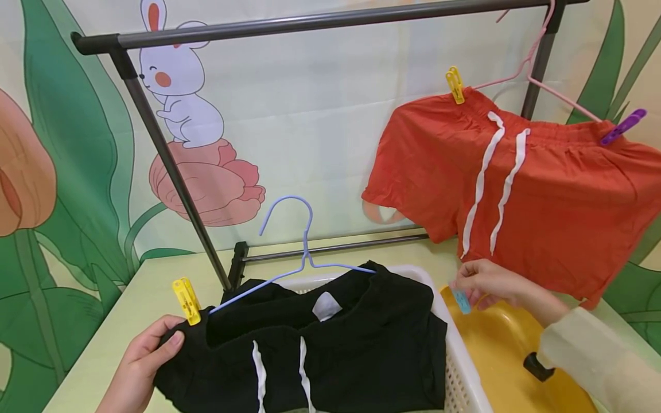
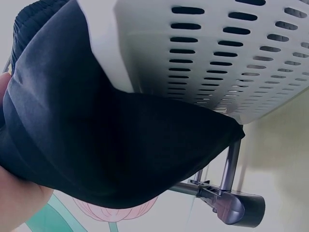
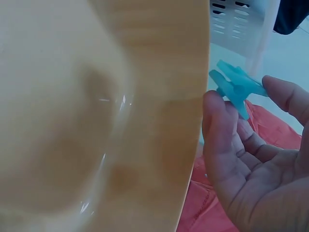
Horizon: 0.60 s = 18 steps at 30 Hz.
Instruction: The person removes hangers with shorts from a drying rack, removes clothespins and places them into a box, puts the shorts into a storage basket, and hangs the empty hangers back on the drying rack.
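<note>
My left hand (image 1: 142, 361) grips the left end of the black shorts (image 1: 372, 355), its thumb on the front of the waistband. A blue hanger (image 1: 306, 244) runs inside the waistband, hook upward. Next to the left thumb, a yellow clothespin (image 1: 186, 301) clips the waistband to the hanger's left end. My right hand (image 1: 488, 284) pinches a light blue clothespin (image 1: 462, 302) over the yellow basin. In the right wrist view, thumb and fingers press the handles of the clothespin (image 3: 236, 87). The shorts hide part of the left hand in the left wrist view.
Under the shorts stands a white perforated basket (image 1: 459, 373), beside the yellow basin (image 1: 480, 344). Red shorts (image 1: 563, 212) hang at the right on a pink hanger (image 1: 563, 100), with yellow and purple clothespins (image 1: 623, 126). A dark clothes rack (image 1: 310, 23) spans the back.
</note>
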Each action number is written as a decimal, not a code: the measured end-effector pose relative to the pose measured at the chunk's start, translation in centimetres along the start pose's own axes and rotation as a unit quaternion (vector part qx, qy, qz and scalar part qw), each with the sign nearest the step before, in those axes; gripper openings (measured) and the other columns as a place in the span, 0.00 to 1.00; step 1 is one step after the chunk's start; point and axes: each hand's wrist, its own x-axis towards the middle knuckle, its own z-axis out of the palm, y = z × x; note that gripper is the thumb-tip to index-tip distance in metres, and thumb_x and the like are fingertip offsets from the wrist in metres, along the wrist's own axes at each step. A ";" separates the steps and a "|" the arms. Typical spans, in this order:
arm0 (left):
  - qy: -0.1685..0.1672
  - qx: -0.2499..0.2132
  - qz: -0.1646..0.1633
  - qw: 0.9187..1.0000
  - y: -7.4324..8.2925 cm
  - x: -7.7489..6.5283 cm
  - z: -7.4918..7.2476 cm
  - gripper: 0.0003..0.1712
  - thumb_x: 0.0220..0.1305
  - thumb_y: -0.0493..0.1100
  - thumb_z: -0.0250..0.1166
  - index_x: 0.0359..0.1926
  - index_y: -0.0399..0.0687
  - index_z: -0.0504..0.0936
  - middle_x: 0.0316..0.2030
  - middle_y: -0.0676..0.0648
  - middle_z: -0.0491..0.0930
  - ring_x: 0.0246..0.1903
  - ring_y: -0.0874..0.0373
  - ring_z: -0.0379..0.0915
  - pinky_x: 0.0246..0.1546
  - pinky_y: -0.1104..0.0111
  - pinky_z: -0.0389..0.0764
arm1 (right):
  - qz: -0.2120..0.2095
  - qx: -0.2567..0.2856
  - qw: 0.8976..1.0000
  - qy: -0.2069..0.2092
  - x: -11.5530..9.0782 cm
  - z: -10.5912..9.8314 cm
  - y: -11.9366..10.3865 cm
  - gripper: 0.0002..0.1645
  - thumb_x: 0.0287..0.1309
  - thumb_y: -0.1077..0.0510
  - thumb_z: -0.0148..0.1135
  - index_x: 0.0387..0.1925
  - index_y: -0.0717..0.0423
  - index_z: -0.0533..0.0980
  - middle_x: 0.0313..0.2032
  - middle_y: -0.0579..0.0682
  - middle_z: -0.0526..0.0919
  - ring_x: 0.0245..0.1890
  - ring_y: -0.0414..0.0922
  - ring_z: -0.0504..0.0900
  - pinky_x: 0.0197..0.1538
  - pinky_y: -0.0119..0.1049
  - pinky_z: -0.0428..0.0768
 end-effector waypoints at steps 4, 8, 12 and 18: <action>-0.002 0.003 0.010 1.000 -0.1 0.0 0.0 0.13 0.68 0.37 0.41 0.40 0.54 0.72 0.34 0.56 0.74 0.35 0.63 0.70 0.34 0.74 0.75 | 0.012 -0.019 1.000 -0.005 0.1 0.3 0.1 0.20 0.52 0.49 0.59 0.33 0.61 0.66 0.23 0.49 0.75 0.22 0.44 0.76 0.29 0.37 0.78; 0.000 0.007 0.012 1.000 -0.1 0.0 0.0 0.12 0.68 0.37 0.42 0.40 0.54 0.72 0.34 0.56 0.74 0.35 0.63 0.70 0.34 0.74 0.75 | 0.022 -0.032 0.999 -0.009 0.3 0.5 0.2 0.18 0.52 0.49 0.58 0.32 0.60 0.66 0.21 0.48 0.75 0.21 0.44 0.76 0.28 0.36 0.77; -0.003 0.005 0.014 1.000 -0.1 0.0 0.0 0.12 0.68 0.37 0.41 0.40 0.54 0.72 0.34 0.56 0.74 0.35 0.63 0.70 0.34 0.74 0.75 | 0.025 -0.039 0.999 -0.013 0.3 0.8 0.4 0.17 0.52 0.50 0.58 0.30 0.60 0.67 0.19 0.48 0.75 0.19 0.44 0.76 0.25 0.35 0.76; -0.015 -0.007 0.024 1.000 -0.1 -0.1 0.0 0.13 0.68 0.36 0.41 0.41 0.53 0.72 0.34 0.55 0.74 0.35 0.63 0.71 0.34 0.74 0.75 | 0.027 -0.059 0.998 -0.008 0.4 1.0 0.8 0.17 0.51 0.50 0.60 0.27 0.60 0.67 0.18 0.48 0.74 0.18 0.44 0.76 0.23 0.34 0.75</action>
